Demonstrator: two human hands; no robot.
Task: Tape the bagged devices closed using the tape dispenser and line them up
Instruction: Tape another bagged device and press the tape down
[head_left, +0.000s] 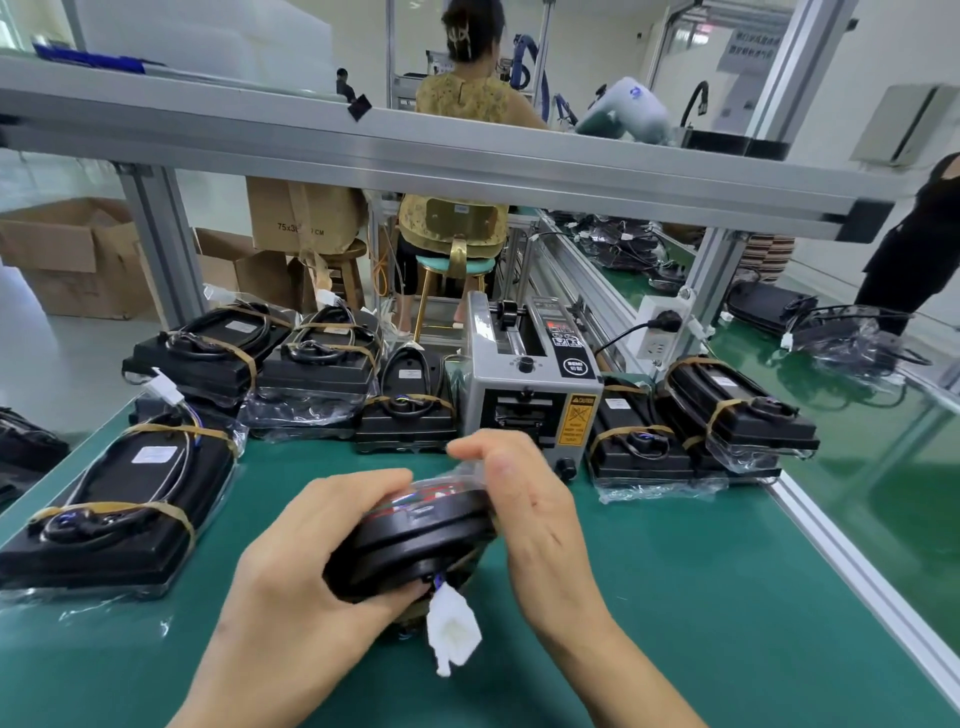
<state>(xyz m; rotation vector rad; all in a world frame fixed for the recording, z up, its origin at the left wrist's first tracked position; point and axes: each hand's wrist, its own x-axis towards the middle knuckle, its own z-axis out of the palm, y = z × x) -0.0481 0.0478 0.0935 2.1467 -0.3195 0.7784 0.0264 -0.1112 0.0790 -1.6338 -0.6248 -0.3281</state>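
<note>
The bagged device (415, 540), black and in clear plastic, is held up over the green table (701, 597), just in front of the tape dispenser (530, 384). The left hand (311, 561) grips its near end, fingers curled over the top and thumb beneath. The right hand (524, 499) curls over its far end, pinching the loose bag plastic. A white connector (453, 636) hangs below the device. Taped devices (119, 499) lie to the left of the dispenser, others (727, 410) to its right. Behind the dispenser a person (462, 156) sits on a stool.
</note>
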